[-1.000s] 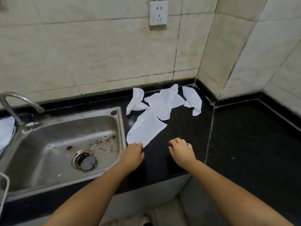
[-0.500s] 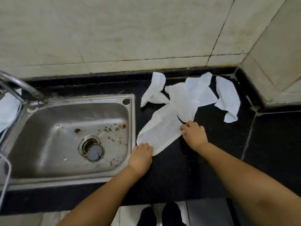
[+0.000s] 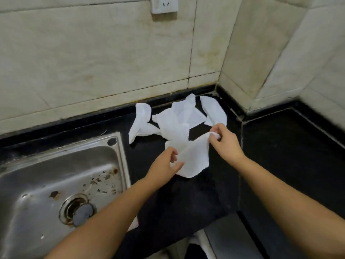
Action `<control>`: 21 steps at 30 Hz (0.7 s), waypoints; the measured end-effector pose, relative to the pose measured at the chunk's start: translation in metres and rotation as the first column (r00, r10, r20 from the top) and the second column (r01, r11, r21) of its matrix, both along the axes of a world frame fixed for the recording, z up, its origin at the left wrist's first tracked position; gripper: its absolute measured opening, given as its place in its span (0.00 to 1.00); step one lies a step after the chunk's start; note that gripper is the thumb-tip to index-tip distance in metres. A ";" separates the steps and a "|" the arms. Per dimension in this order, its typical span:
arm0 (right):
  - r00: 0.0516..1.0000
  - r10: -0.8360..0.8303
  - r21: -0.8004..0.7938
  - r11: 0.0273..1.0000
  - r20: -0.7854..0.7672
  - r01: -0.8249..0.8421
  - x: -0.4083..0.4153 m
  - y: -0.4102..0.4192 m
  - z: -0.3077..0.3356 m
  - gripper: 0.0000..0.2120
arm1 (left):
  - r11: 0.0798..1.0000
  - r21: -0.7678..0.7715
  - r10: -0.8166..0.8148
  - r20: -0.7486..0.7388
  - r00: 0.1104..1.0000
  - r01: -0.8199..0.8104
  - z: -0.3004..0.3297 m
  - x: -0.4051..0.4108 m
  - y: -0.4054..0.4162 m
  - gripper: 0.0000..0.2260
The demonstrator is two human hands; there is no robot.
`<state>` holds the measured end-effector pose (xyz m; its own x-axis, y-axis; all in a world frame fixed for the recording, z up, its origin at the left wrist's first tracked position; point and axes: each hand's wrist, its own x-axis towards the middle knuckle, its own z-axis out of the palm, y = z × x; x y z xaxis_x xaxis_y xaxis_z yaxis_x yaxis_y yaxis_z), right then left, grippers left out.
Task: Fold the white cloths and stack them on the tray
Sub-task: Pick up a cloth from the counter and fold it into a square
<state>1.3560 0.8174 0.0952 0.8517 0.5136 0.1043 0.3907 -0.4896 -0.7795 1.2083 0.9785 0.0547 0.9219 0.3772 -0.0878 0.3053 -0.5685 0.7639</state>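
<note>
A black counter (image 3: 280, 165) runs into a tiled corner, with a steel sink (image 3: 61, 176) to the left and loose white cloths (image 3: 179, 116) heaped near the back wall. The nearest cloth (image 3: 192, 157) hangs lifted between both hands: the left hand (image 3: 164, 165) pinches its lower edge, the right hand (image 3: 225, 141) pinches an upper corner, probably to stretch it flat before the first fold. No tray is in view, so stacking looks some way off.
</note>
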 end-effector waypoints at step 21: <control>0.990 -0.143 0.144 0.979 -0.018 0.144 -0.018 -0.140 0.084 0.05 | 0.942 -0.148 -0.247 0.304 0.920 0.301 0.064 0.074 -0.151 0.12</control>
<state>1.3384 0.6775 0.1794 0.9164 0.3661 0.1617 0.3184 -0.4223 -0.8487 1.2820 0.8276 0.1188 0.9841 0.1079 0.1414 -0.0810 -0.4364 0.8961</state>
